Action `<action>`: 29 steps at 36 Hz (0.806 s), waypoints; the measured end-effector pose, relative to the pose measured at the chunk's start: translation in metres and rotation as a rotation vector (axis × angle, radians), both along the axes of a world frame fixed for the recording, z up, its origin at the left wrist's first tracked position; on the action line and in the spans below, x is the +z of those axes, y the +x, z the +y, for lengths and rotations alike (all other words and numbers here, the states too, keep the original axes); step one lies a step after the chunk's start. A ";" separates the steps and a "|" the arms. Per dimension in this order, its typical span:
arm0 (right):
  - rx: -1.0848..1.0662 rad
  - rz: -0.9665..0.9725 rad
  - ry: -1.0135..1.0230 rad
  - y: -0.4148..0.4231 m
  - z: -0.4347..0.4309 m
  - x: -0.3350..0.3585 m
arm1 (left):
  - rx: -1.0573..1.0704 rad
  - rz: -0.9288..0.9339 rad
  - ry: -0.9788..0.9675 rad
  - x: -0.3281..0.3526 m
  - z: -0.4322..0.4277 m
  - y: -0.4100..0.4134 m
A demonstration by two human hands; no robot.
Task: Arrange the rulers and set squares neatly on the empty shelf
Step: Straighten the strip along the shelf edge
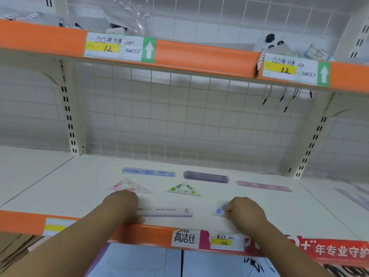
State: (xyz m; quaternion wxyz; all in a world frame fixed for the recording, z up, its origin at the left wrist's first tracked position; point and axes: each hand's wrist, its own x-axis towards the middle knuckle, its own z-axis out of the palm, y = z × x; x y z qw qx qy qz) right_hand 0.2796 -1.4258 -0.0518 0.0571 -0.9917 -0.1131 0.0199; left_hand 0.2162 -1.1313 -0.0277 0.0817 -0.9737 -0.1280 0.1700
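Note:
On the white shelf lie a blue ruler, a stack of purple rulers and a pink ruler in a back row. In front of them sit a pink set square and a green set square. Near the front edge lies a clear ruler; my left hand rests on its left end. My right hand pinches a blue set square flat on the shelf, covering most of it.
An orange-edged upper shelf with price labels overhangs close above. A wire grid back panel and slotted uprights bound the bay. More rulers lie blurred on the neighbouring shelf at right. Cardboard sits below left.

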 end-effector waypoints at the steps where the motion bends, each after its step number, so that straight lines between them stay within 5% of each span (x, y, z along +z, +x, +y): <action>1: -0.006 0.001 0.012 0.002 -0.001 -0.001 | -0.002 0.002 -0.001 0.000 0.000 0.000; 29: -0.005 -0.053 -0.001 0.066 -0.011 -0.026 | 0.010 -0.047 -0.035 0.000 -0.001 -0.005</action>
